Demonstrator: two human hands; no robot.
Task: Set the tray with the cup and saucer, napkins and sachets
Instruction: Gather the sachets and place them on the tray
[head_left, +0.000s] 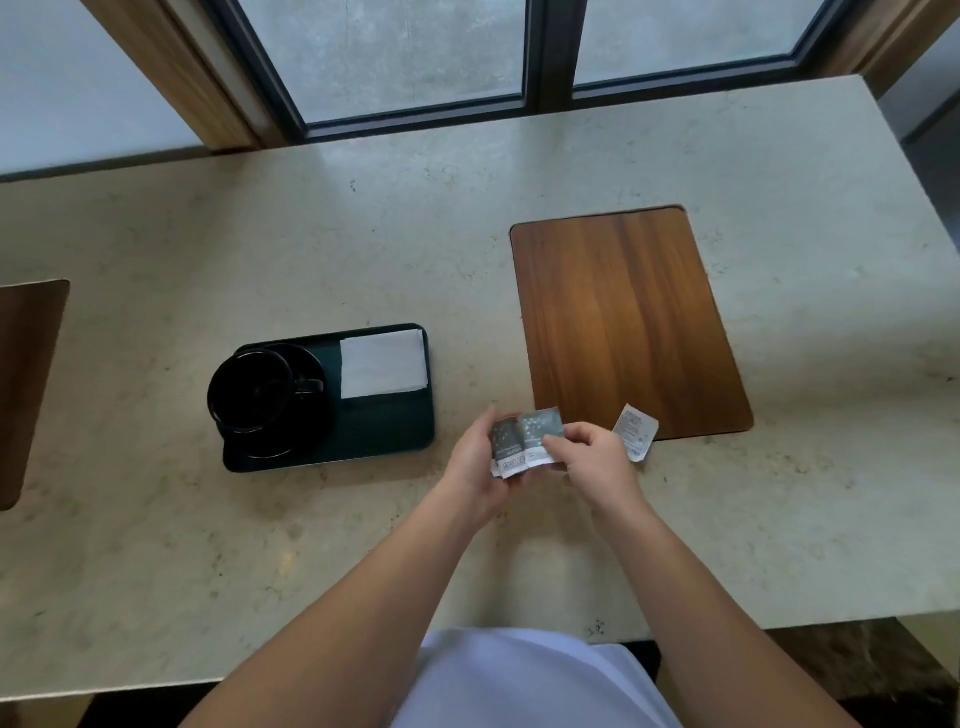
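Nearest the front edge of the tabletop (156, 597), the left hand (475, 467) is pinching one grey sachet (505, 441) while the right hand (592, 457) is holding a second grey sachet (541, 434) by its lower right corner, fingers curled on it; both packets are sitting side by side, just above the stone. A white sachet (635, 431) is lying just right of the right hand, overlapping the near corner of the wooden placemat (623, 322). These sachets are looking light, thin and crinkly, so pinching them at an edge should suffice, though they could slip or fan apart. Farther left, the dark tray (384, 431) is carrying the black cup (249, 389) on its saucer (311, 410) at the tray's left end, and white napkins (383, 370) at its far right corner, leaving the near right corner free for the sachets
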